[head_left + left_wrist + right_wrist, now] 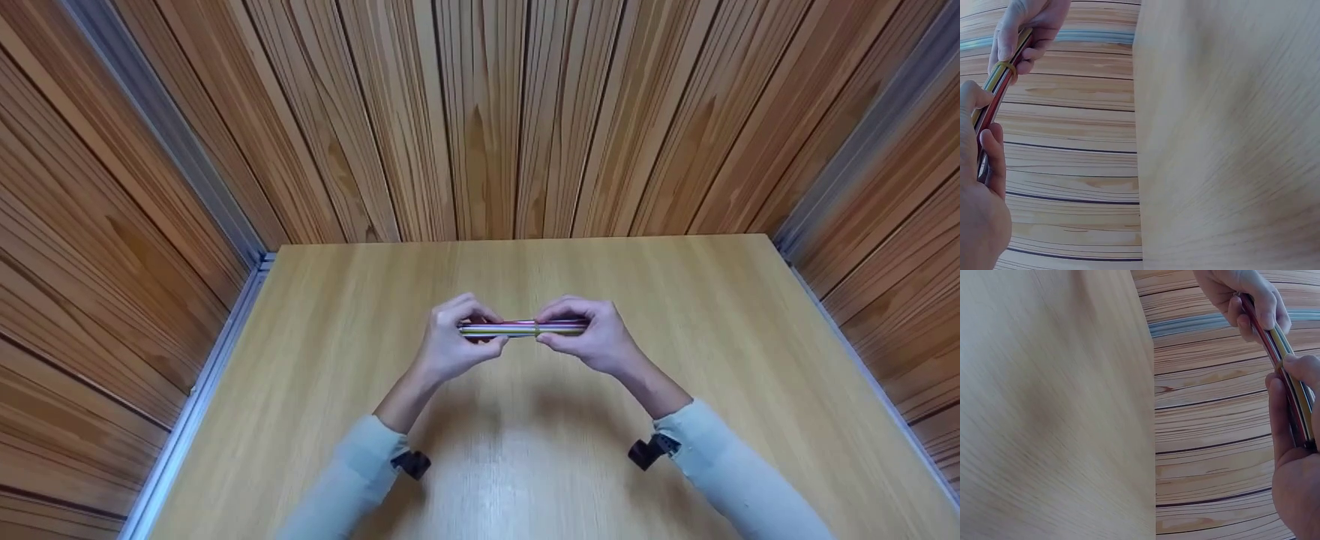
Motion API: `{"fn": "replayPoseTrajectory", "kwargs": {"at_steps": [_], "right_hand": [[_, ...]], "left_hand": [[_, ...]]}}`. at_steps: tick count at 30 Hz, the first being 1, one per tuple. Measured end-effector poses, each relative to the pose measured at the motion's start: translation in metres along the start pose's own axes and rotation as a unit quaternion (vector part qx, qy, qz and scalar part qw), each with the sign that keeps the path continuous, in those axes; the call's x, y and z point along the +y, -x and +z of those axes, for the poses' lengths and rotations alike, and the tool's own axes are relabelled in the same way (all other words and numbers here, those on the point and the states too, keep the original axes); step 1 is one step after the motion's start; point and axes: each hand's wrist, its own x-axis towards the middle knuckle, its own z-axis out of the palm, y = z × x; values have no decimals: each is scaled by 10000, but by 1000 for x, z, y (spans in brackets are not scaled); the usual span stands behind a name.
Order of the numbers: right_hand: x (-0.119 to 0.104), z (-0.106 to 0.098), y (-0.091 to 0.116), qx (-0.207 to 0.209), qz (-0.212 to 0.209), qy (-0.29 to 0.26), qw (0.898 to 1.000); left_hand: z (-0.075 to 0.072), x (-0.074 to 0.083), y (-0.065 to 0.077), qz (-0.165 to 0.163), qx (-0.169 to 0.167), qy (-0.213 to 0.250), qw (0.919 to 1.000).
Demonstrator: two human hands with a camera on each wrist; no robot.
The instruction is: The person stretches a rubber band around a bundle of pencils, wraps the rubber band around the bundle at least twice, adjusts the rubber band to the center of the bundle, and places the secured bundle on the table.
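Observation:
A bundle of slim, many-coloured pencils (pixel 519 329) is held level above the table, bound by a yellowish rubber band (pixel 1008 68). My left hand (pixel 454 341) pinches its left end between thumb and fingers. On the right end, my right hand (pixel 592 335) holds it the same way, thumb in front and fingers behind. The band sits right at the right hand's fingertips. Red, yellow and dark pencils (pixel 1297 396) show side by side in the right wrist view. Both outer ends of the bundle are largely hidden within the hands in the head view.
Beneath the hands lies a light wooden table (pixel 337 300). Wood-plank walls (pixel 480 120) rise behind it and on both sides, with metal rails (pixel 202 375) along the side edges. A small black camera (pixel 412 463) is strapped at each sleeve cuff.

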Motion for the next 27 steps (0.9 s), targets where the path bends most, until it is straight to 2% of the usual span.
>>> {"fn": "replayPoseTrajectory", "kwargs": {"at_steps": [5, 11, 13, 16, 20, 24, 27], "right_hand": [[-3, 1, 0, -64, 152, 127, 9998], [-5, -8, 2, -151, -72, 69, 9998], [-5, -11, 2, -119, -123, 0, 9999], [-5, -16, 2, -180, -229, -8, 9996], [-6, -18, 2, -448, -356, 270, 9980], [-7, -16, 3, -566, -378, 455, 9966], [-10, -13, 3, -553, -447, 482, 9963]], "left_hand": [[3, 2, -1, 52, -74, -36, 10000], [0, 2, 1, 331, -470, 105, 9983], [-1, 1, 2, 467, -463, 154, 9977], [-1, -1, 3, 553, -269, 194, 9979], [2, -2, 4, 364, -70, 294, 9989], [6, 1, 4, 31, -182, 569, 9982], [11, 3, 3, -76, -268, 684, 9973]]}}
